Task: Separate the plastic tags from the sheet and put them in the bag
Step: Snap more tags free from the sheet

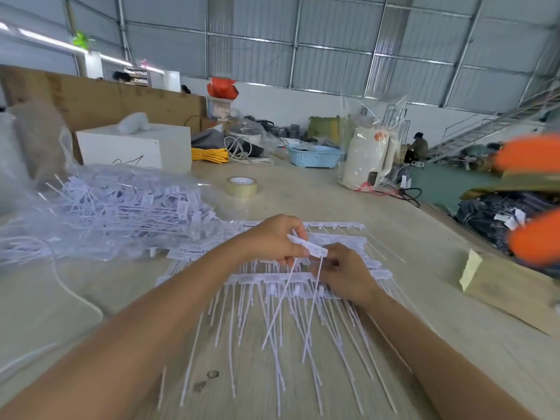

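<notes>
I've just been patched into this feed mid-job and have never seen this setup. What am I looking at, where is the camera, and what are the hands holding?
There is no machine: one head-worn camera looks down at a person's bare hands over a pale wooden table. The left hand pinches a few detached white plastic tags, their thin tails hanging down. The right hand rests on the white moulded sheets of tags; its fingers are curled, but what they grip is unclear. Left of them lies a clear plastic bag heaped with loose tags. Farther back sits a roll of tape.

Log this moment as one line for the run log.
left hand holds loose tags | right hand on sheet | bag left, holding tags
</notes>
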